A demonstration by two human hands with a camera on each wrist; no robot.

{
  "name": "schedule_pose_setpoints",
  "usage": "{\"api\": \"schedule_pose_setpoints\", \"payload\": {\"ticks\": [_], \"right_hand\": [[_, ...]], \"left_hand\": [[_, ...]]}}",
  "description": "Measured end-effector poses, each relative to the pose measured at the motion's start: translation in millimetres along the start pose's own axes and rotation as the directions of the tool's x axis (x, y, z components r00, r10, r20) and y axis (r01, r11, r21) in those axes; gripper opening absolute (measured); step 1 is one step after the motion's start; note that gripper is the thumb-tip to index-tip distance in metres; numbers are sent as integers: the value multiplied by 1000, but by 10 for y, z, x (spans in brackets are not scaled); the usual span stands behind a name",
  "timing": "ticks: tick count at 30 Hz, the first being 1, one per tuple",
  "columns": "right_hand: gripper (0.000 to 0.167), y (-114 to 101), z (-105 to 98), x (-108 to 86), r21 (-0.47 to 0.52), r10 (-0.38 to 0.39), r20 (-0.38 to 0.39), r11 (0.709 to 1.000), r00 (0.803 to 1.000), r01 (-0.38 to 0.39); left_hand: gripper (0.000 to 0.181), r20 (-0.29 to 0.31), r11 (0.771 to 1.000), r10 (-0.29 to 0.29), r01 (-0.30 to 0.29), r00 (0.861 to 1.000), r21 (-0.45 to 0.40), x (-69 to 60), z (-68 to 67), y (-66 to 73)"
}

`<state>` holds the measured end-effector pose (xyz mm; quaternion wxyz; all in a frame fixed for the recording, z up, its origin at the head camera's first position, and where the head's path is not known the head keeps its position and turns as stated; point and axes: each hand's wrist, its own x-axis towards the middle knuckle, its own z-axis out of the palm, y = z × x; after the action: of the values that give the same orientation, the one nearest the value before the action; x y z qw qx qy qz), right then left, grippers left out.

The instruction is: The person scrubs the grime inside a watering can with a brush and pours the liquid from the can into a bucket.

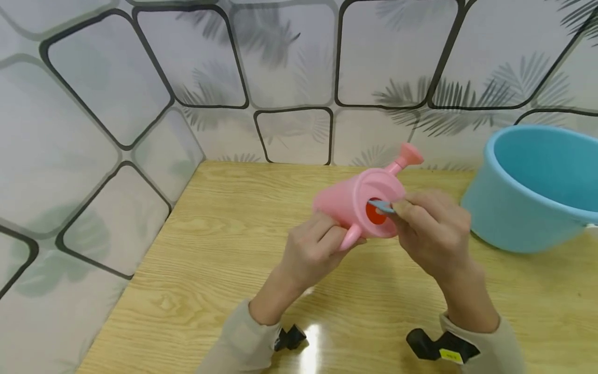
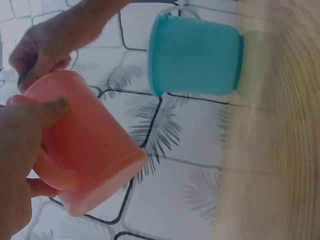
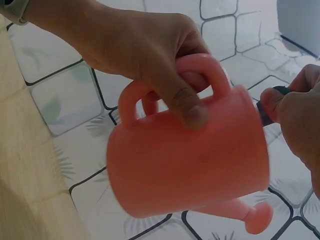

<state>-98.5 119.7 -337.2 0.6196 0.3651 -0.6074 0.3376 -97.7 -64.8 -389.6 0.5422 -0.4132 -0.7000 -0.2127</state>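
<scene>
From the right grip (image 1: 432, 234), something bluish (image 1: 383, 206) seemingly enters the can (image 1: 338, 198).

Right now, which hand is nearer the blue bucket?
Right: the right hand, by the pink watering can, is just left of the blue bucket; the left hand, holding the can, is farther left.

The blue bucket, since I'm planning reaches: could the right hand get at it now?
Probably yes: nothing visible stands between the right hand and the blue bucket, though that hand pinches a thin grayish object.
</scene>
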Motion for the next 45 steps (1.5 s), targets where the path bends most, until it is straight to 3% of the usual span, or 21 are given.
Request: {"api": "schedule_pose_setpoints", "payload": {"ticks": [3, 5, 6, 8, 11, 13, 16, 19, 24, 27, 30, 32, 36, 38, 39, 42, 44, 45], "right_hand": [[37, 4, -57, 14, -27, 62, 66, 998, 996, -60], [39, -3, -130, 24, -58, 144, 147, 989, 979, -137], [41, -8, -168, 30, -82, 188, 205, 981, 960, -175], [43, -21, -242, 52, -105, 281, 331, 960, 901, -261], [22, -53, -301, 91, -100, 375, 444, 923, 814, -371], [8, -88, -314, 115, -80, 430, 474, 890, 769, -448], [23, -148, -314, 140, -85, 502, 492, 841, 711, -535], [19, -203, -297, 148, -125, 561, 492, 802, 666, -584], [17, -269, -263, 137, -214, 590, 465, 798, 660, -563], [23, -281, -271, 143, -209, 604, 474, 784, 640, -585], [12, -281, -293, 147, -223, 616, 487, 773, 619, -594], [14, -277, -293, 125, -250, 595, 474, 797, 649, -549], [36, -246, -205, 35, -262, 525, 391, 851, 756, -456], [35, -210, -146, -7, -202, 508, 362, 861, 781, -467], [32, -192, -126, -20, -156, 518, 360, 854, 776, -497], [20, -146, -129, -16, -11, 584, 423, 768, 693, -641], [15, -115, -176, 13, 14, 613, 465, 717, 639, -697], [16, -104, -205, 30, 2, 620, 478, 708, 623, -706]], "left_hand": [[35, 3, 1000, -5, 5, 1000, 13, -6, -1, -2], [34, 9, 999, -2, 2, 1000, 36, -10, 0, -4], [34, 13, 999, 2, -2, 1000, 47, -12, 1, -4], [34, 27, 998, 11, -13, 1000, 66, -16, 3, -4], [34, 48, 997, 10, -13, 999, 77, -23, 2, -3], [34, 53, 997, 3, -7, 999, 77, -30, 2, -5], [34, 48, 997, -1, -3, 999, 77, -34, 4, -6], [34, 41, 997, 1, -4, 999, 74, -29, 11, -4], [35, 32, 997, 10, -13, 999, 70, -8, 20, 7], [35, 27, 997, 20, -22, 999, 76, 7, 25, 14], [36, 27, 996, 27, -29, 999, 88, 20, 23, 20], [37, 24, 995, 34, -36, 999, 95, 20, 29, 21], [37, 23, 994, 36, -39, 999, 103, 4, 41, 21], [37, 24, 994, 31, -33, 999, 107, -11, 44, 19], [36, 22, 994, 22, -24, 1000, 109, -21, 45, 15], [35, 11, 993, -3, 2, 1000, 117, -51, 40, -4], [34, -1, 992, -15, 15, 1000, 122, -63, 35, -19], [34, -5, 992, -13, 14, 1000, 123, -65, 34, -26]]}}
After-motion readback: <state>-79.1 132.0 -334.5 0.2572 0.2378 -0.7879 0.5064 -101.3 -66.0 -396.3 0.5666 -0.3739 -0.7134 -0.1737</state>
